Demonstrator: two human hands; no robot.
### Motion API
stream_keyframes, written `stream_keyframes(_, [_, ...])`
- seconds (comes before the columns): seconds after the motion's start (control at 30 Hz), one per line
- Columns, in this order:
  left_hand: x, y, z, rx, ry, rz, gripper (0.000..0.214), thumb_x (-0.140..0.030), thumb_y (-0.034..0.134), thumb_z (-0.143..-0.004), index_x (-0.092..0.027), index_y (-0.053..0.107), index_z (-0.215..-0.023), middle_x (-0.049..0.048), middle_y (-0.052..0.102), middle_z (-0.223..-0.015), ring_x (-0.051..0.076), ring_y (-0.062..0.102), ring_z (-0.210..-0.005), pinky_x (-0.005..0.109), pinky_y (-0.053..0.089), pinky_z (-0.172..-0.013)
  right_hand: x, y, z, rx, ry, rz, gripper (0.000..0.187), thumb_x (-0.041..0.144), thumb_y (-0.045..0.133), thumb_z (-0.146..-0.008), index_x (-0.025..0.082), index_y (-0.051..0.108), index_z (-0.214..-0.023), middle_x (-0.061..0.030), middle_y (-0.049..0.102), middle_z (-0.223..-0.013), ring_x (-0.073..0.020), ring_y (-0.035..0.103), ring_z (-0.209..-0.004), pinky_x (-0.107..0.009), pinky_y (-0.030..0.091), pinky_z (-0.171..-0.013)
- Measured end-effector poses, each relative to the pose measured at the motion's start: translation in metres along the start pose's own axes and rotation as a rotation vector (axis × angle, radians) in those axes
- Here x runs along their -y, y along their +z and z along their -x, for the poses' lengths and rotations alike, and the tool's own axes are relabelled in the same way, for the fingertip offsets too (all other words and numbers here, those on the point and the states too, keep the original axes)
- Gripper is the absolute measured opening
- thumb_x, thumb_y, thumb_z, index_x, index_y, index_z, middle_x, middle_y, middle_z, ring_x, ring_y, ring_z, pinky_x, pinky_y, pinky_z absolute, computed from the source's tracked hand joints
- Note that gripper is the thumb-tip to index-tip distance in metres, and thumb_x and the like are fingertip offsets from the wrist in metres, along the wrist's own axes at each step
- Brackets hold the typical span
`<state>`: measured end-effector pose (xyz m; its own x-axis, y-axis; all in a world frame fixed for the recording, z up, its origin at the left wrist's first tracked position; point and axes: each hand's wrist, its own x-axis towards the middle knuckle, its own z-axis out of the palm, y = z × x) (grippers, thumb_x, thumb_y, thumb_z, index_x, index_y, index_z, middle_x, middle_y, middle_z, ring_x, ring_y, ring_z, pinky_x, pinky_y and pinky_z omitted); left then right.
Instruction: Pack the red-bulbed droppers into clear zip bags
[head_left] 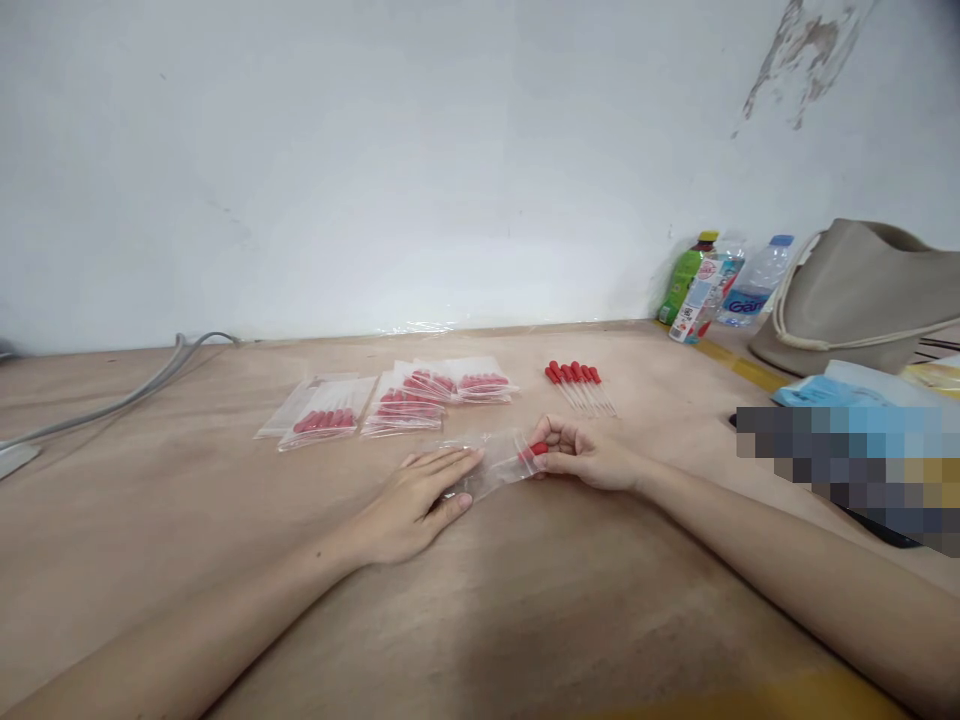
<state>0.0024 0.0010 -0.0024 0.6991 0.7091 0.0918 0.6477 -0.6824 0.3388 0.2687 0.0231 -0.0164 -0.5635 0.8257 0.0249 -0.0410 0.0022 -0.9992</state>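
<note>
My left hand (416, 500) lies flat with fingers stretched out on a small clear plastic bag (495, 467) on the wooden table (525, 620). My right hand (581, 455) is closed at the bag's right end, pinching red-capped droppers (537, 449) that reach into the bag's mouth. Beyond my right hand a loose row of several red-capped droppers (577, 385) lies on the table. Several filled clear bags of droppers (409, 398) lie spread out behind my left hand.
A grey cable (127, 395) runs along the far left. At the back right stand a green bottle (686, 275) and two water bottles (754, 285), beside a beige bag (862, 295). Blue packaging (825, 390) lies at the right edge.
</note>
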Motion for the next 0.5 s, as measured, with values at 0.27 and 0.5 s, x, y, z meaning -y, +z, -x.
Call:
stream_keyframes(0.27, [0.010, -0.009, 0.000, -0.061, 0.060, 0.156, 0.039, -0.039, 0.046, -0.088, -0.026, 0.047, -0.125, 0.0030, 0.044, -0.133, 0.021, 0.039, -0.122, 0.038, 0.034, -0.101, 0.003, -0.009, -0.004, -0.075, 0.063, 0.220, 0.029, 0.039, 0.066, -0.068, 0.016, 0.065, -0.085, -0.0022, 0.066, -0.080, -0.0107, 0.058, -0.067, -0.026, 0.046, -0.066])
stream_keyframes(0.5, [0.006, -0.006, -0.001, -0.067, 0.118, 0.114, 0.035, -0.032, 0.045, -0.089, -0.026, 0.050, -0.123, 0.0035, 0.047, -0.130, 0.020, 0.043, -0.120, 0.039, 0.034, -0.102, 0.015, 0.001, -0.001, 0.092, -0.124, 0.476, 0.031, 0.044, 0.053, -0.078, 0.021, 0.070, -0.086, -0.0028, 0.064, -0.094, -0.0159, 0.057, -0.092, -0.030, 0.042, -0.083])
